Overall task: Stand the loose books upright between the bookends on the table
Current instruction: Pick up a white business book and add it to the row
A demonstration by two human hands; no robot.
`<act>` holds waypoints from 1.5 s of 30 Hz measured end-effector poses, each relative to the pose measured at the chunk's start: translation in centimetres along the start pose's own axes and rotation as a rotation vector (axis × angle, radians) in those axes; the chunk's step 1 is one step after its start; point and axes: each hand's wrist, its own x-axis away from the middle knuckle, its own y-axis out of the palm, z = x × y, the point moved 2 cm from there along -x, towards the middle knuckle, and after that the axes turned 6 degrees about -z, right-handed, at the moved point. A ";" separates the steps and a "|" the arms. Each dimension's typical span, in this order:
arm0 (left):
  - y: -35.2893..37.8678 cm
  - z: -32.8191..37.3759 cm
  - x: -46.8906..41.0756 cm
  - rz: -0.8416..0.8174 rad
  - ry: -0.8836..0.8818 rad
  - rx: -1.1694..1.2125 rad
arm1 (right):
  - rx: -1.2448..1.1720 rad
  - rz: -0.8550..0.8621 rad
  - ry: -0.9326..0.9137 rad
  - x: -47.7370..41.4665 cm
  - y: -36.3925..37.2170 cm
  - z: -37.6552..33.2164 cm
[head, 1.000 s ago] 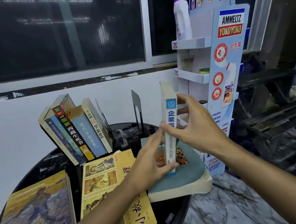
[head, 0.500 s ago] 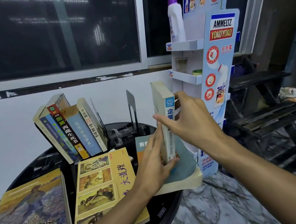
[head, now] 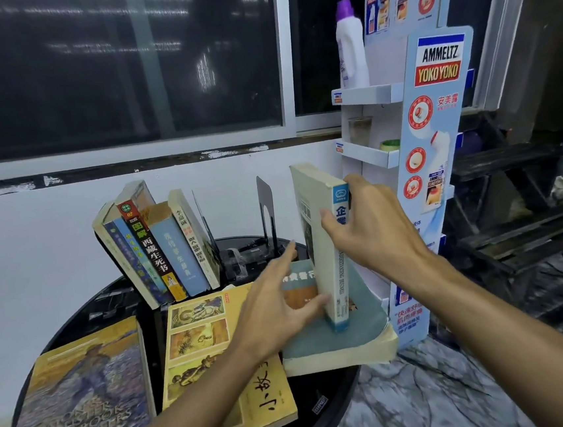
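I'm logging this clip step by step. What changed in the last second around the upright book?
The white book turned slightly, showing more front cover. The left hand let go of its lower spine; its fingers now lie straight beside the cover. The right hand still grips the spine. The book still stands on the teal book; leaning books and bookend unchanged.

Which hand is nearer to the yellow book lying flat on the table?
Left. The left hand is at the right edge of the yellow book, forearm crossing it; the right hand grips the upright book further right.
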 end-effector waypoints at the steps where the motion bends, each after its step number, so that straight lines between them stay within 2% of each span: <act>1: -0.9 -0.5 -0.2 0.019 -0.032 -0.020 | -0.006 0.002 -0.002 -0.1 0.0 -0.1; 9: -9.0 -4.0 -2.2 0.160 -0.167 -0.328 | -0.088 0.020 -0.051 -1.5 -0.2 -2.2; 22: -15.5 -6.9 -6.6 0.153 -0.213 -0.622 | -0.129 0.001 -0.130 -6.9 5.2 -6.6; 35: -17.0 -9.4 -9.3 -0.013 -0.361 -0.739 | -0.136 0.034 -0.114 -12.3 14.1 -7.8; 45: -16.9 -10.8 -9.4 0.029 -0.309 -0.715 | -0.148 0.053 -0.084 -13.6 19.6 -7.8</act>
